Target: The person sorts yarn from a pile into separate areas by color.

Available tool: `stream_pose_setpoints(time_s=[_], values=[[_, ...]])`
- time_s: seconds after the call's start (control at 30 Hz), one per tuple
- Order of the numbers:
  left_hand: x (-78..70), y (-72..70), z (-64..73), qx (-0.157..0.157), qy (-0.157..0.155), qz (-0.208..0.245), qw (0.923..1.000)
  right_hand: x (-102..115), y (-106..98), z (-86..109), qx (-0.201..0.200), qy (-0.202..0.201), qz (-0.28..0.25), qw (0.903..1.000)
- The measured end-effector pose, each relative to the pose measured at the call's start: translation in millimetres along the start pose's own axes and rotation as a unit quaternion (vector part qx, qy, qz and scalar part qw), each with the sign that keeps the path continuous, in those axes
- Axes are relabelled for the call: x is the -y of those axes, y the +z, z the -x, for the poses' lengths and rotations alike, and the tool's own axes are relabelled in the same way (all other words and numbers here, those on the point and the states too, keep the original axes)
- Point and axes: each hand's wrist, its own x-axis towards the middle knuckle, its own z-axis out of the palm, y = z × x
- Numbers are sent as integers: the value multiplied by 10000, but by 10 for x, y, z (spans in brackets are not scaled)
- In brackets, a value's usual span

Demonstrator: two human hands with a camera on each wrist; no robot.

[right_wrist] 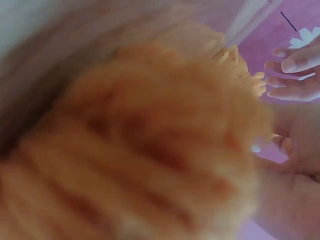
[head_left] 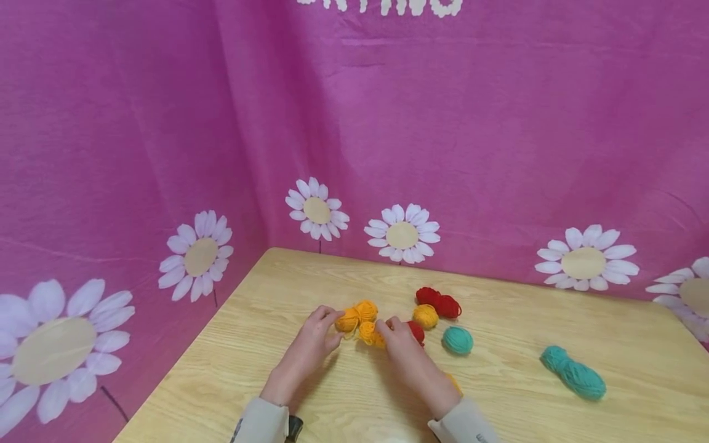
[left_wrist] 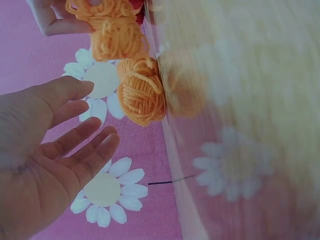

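Note:
My left hand (head_left: 317, 337) is beside an orange yarn skein (head_left: 357, 315) tied in at the middle. In the left wrist view the fingers of my left hand (left_wrist: 65, 145) are spread and relaxed, a small gap from the orange skein (left_wrist: 142, 92). My right hand (head_left: 401, 344) holds a second orange yarn skein (head_left: 368, 333) just in front of the first one. Part of this held skein (left_wrist: 117, 37) shows at the top of the left wrist view, by the right hand's fingers. A large blurred orange yarn bundle (right_wrist: 140, 150) fills most of the right wrist view.
Beyond my right hand lie a red skein (head_left: 439, 302), a yellow-orange ball (head_left: 425, 316), a partly hidden red yarn (head_left: 416, 332) and a teal ball (head_left: 457, 340). A teal skein (head_left: 573, 372) lies farther right. More orange yarn (head_left: 454, 383) peeks past my right forearm. A pink flowered cloth (head_left: 471, 154) hangs behind.

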Motion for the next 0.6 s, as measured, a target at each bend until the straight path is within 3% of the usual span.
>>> stream_pose_setpoints(time_s=[0.2,0.6], values=[[1,-5,10,5,46,-13,10000,18,43,-12,-36,-118,177,9998],[-56,-3,13,189,44,-26,9998,49,13,14,597,89,166,9980]])
